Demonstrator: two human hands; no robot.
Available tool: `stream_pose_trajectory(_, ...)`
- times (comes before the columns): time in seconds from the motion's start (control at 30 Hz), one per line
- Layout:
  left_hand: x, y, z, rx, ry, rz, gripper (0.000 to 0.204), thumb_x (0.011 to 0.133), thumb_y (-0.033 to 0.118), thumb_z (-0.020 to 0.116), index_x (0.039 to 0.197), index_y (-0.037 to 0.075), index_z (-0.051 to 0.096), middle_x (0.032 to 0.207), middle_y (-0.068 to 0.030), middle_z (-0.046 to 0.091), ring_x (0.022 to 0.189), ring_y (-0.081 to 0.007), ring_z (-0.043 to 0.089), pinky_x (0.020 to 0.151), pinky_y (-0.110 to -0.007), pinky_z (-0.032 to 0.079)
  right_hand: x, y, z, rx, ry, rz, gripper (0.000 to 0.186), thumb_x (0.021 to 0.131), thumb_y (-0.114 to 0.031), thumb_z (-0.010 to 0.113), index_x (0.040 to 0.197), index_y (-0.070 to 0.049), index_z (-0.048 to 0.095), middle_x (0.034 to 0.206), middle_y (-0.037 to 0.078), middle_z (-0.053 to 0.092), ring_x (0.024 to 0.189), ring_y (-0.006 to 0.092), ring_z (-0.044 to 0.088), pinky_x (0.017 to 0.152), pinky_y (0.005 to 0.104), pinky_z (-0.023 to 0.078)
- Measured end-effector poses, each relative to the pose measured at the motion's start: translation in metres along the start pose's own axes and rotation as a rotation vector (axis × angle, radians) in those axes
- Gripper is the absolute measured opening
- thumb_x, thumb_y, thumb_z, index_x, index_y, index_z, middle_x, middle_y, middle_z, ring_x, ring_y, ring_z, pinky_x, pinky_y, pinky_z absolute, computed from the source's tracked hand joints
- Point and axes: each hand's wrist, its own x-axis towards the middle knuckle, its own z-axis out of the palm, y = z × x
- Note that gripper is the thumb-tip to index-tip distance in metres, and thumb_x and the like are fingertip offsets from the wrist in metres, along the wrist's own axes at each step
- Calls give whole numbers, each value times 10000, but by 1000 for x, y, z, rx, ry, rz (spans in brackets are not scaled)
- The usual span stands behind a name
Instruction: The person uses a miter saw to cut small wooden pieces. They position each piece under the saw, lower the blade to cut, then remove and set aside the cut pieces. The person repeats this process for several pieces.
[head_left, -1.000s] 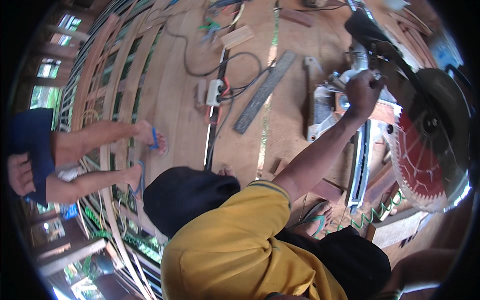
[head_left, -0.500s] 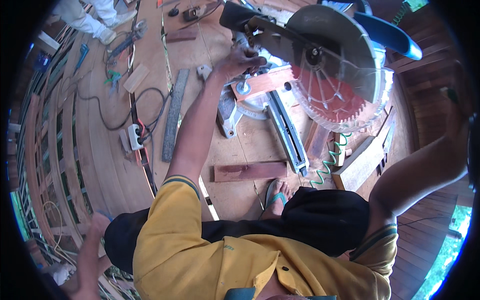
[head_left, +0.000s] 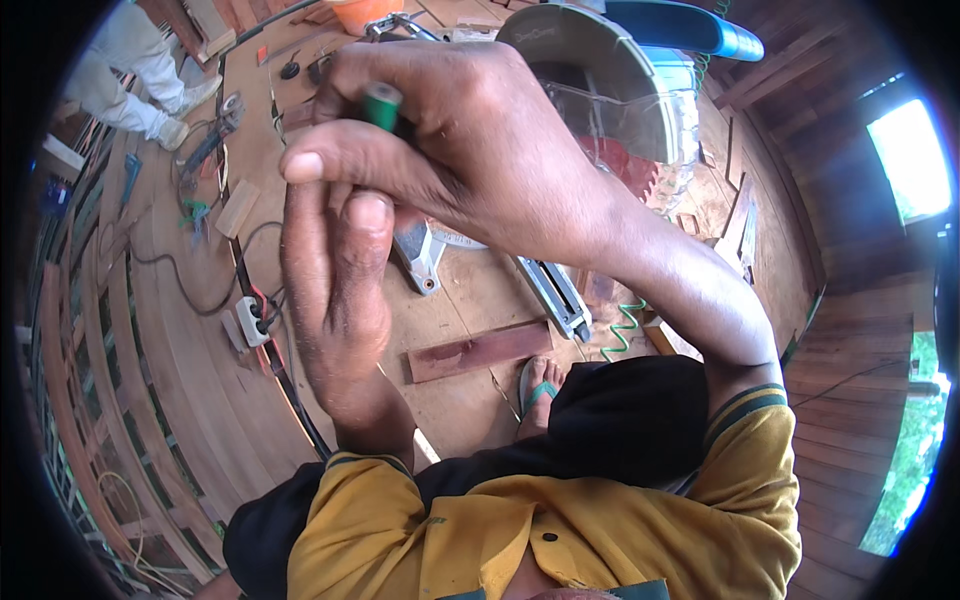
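Observation:
Both my hands are raised close in front of me, above the miter saw. My right hand (head_left: 480,130) comes across from the right with its fingers curled round a green pencil-like stick (head_left: 381,106); only the round greyish end and a short green length show. My left hand (head_left: 345,290) points upward just below it, thumb and fingers drawn together against the right hand's fingers. Whatever is between its fingertips is hidden. Behind the hands stands the miter saw (head_left: 590,75), its red toothed blade (head_left: 625,165) under a clear guard. Much of its base is covered by my hands.
A reddish board (head_left: 478,350) lies on the wooden floor before my sandalled foot (head_left: 540,385). Left of it are a white power strip (head_left: 251,320) with cords and an angle grinder (head_left: 215,130). A green coiled hose (head_left: 625,330) lies right. Another person's legs (head_left: 135,70) stand far left.
My left hand has left the saw and come up close to me. My right hand has swung in from the far right, bringing the green stick. The view has shifted slightly.

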Motion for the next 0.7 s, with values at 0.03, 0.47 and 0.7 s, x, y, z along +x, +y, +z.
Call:
stream_pose_trajectory(0.03, -2, 1, 14, -6, 81, -30, 435, 1037, 273, 644, 1307, -57, 556, 1249, -121, 600, 1160, -180, 560, 1049, -362, 428, 1, -7, -11, 55, -58, 102, 521, 904, -488, 774, 997, 22, 719, 839, 235, 723, 782, 382, 736, 717, 432, 585)
stream_pose_trajectory(0.47, 221, -15, -150, 826, -190, -262, 529, 1059, 541, 544, 1123, 41, 705, 637, 84, 431, 580, -33, 457, 531, -214, 359, -45, 63, -222, -764, -184, 402, 1106, 739, -965, 547, 1375, -68, 665, 1255, 215, 719, 1178, 375, 689, 1075, 480, 489)
stream_pose_trajectory(0.7, 187, -58, -317, 992, -340, -491, 496, 1063, 521, 551, 1106, 50, 699, 723, 52, 519, 630, -48, 509, 576, -221, 406, -156, 42, -191, -727, -450, 522, 1000, 528, -170, 992, 1427, -75, 564, 1424, 159, 590, 1287, 368, 600, 1106, 466, 483)
